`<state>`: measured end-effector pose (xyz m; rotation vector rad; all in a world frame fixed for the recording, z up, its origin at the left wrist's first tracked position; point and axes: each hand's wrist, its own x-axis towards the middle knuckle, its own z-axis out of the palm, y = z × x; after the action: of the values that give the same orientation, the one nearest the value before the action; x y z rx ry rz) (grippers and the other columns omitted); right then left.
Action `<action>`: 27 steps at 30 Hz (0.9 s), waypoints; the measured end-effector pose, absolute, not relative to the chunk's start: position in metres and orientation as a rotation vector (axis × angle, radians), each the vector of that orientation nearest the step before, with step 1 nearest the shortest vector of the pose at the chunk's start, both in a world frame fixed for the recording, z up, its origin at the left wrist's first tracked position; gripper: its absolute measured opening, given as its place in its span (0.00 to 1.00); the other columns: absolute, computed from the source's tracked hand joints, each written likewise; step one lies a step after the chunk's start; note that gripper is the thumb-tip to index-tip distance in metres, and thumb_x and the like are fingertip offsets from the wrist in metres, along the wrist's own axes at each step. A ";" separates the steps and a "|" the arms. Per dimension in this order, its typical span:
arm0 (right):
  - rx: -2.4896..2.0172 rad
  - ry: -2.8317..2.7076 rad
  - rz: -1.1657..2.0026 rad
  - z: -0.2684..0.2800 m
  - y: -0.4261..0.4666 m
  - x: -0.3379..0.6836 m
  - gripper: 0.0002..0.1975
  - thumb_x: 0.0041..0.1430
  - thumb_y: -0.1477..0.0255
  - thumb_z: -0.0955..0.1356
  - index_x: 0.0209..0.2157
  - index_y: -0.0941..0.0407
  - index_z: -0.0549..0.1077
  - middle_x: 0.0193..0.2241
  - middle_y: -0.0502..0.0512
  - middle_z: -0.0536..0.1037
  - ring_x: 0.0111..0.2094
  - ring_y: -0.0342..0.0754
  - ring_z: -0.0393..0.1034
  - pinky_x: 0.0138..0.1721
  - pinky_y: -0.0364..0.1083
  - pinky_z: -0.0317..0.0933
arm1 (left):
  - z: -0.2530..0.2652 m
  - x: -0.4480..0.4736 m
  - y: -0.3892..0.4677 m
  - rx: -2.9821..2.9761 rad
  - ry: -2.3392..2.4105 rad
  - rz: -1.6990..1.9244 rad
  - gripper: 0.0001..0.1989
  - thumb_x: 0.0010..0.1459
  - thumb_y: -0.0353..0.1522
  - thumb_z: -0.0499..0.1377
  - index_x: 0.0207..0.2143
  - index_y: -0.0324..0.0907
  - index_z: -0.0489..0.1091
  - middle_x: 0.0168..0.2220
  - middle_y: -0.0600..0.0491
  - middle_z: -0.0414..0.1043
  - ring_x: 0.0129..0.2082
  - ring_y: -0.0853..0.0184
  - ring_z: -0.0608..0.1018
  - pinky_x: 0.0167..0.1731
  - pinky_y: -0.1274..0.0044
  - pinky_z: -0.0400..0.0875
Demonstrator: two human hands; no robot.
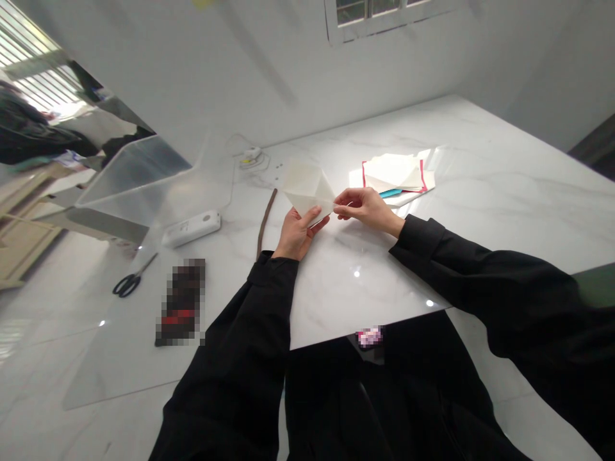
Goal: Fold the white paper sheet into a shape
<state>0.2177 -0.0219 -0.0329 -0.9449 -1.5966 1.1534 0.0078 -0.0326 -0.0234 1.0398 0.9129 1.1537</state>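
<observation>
A cream-coloured folded paper [307, 184], shaped like an envelope with its flap up, is held above the white marbled table [384, 256]. My left hand [298, 234] grips its lower edge, thumb on the near face and fingers behind. At its right corner my right hand [362, 208] pinches the paper between thumb and fingertips. Just beyond my right hand lies a pile of cream papers [394, 173] with red edging and a bit of blue showing. A thin brown stick [267, 221] rests on the table left of my left hand.
To the left are black-handled scissors [129, 284], a white oblong device [192, 228], a blurred dark item [181, 301] and a clear plastic bin [139, 173]. A white cable [252, 155] lies near the wall. A phone-like object [369, 338] shows below the table edge.
</observation>
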 end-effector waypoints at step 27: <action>-0.900 -1.295 1.266 -0.037 -0.022 0.208 0.29 0.47 0.58 0.81 0.45 0.55 0.71 0.29 0.49 0.78 0.30 0.47 0.78 0.35 0.48 0.77 | -0.027 0.012 -0.033 1.001 0.909 1.186 0.26 0.46 0.36 0.77 0.48 0.44 0.75 0.52 0.49 0.79 0.51 0.61 0.81 0.50 0.71 0.76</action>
<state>0.2085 -0.0216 -0.0368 -0.9001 -1.2950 1.2663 0.0119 -0.0330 -0.0266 1.0010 0.9094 1.1863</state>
